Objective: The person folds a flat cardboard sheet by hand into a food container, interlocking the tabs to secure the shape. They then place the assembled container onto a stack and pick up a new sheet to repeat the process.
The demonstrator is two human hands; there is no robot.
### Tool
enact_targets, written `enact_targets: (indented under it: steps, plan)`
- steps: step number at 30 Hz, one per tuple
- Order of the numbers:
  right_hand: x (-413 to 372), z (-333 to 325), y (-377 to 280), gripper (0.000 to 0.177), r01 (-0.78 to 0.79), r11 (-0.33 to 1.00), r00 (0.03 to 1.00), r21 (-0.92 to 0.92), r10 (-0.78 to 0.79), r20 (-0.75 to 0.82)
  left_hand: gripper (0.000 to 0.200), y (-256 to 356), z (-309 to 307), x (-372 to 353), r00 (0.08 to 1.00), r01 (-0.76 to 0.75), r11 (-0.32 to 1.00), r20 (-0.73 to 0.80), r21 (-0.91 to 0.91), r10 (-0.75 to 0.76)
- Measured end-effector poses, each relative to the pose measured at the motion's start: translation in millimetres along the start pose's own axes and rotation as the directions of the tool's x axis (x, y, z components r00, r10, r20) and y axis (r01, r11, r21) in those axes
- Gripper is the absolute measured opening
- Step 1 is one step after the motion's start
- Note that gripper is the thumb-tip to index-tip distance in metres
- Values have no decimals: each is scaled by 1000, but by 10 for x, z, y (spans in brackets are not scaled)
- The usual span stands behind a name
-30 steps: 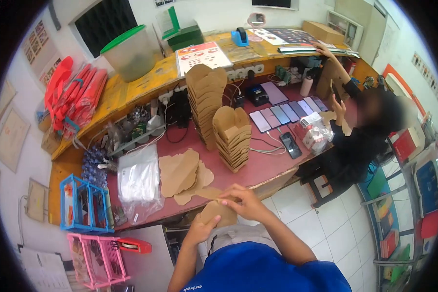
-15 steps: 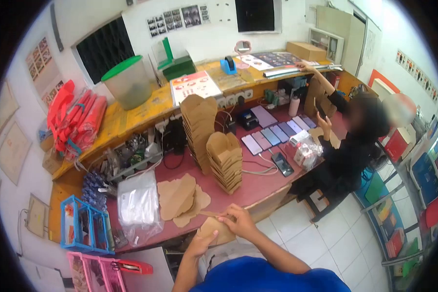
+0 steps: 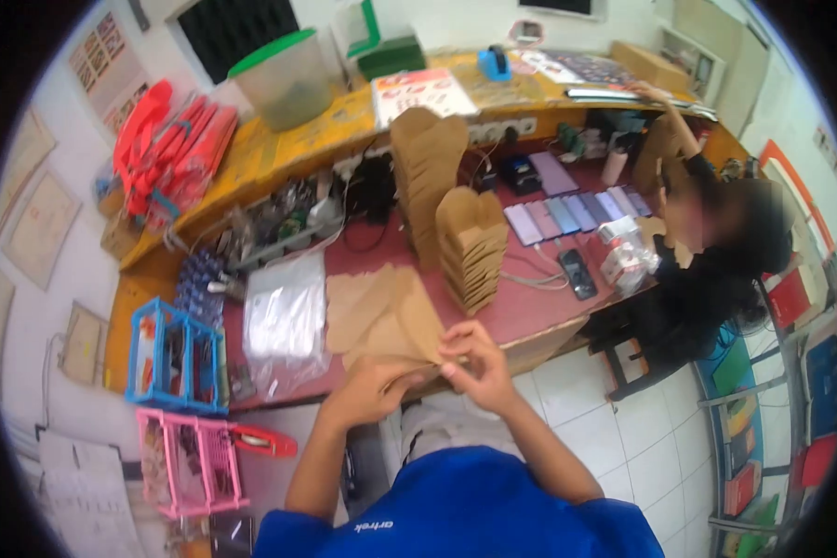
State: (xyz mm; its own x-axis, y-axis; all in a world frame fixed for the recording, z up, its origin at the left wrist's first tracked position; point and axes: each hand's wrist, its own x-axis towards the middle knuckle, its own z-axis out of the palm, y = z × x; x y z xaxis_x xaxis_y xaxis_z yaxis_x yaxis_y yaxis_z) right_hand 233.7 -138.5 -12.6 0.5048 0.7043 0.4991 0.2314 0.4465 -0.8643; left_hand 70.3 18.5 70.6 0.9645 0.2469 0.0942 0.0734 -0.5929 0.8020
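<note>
Both hands are on a brown cardboard piece [image 3: 411, 321] in front of my body, at the table's near edge. It stands tilted, spreading up and away from me over the flat cardboard sheets [image 3: 349, 296]. My left hand [image 3: 374, 386] grips its lower left edge. At its lower right corner, my right hand [image 3: 477, 367] pinches it between thumb and fingers. Just beyond, a short stack of folded cardboard boxes [image 3: 474, 256] and a taller stack [image 3: 425, 177] stand on the red tabletop.
Clear plastic bags [image 3: 286, 307] lie left of the sheets. Blue basket [image 3: 172, 363], pink basket [image 3: 191, 460] and red stapler [image 3: 265, 441] are at the lower left. Several phones [image 3: 567, 216] lie at the right, near a seated person in black [image 3: 716, 242] with one arm raised to the shelf.
My view has tilted down and shifted left. The cardboard piece, held low and folded-looking before, now spreads away from me, and my hands have moved up over the table edge.
</note>
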Motion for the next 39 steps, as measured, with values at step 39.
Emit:
enact_targets:
  steps: [39]
  plan:
    - [275, -84, -380, 65, -20, 901, 977, -434, 109, 182, 71, -174, 376, 288, 984, 118, 747, -25, -655, -178]
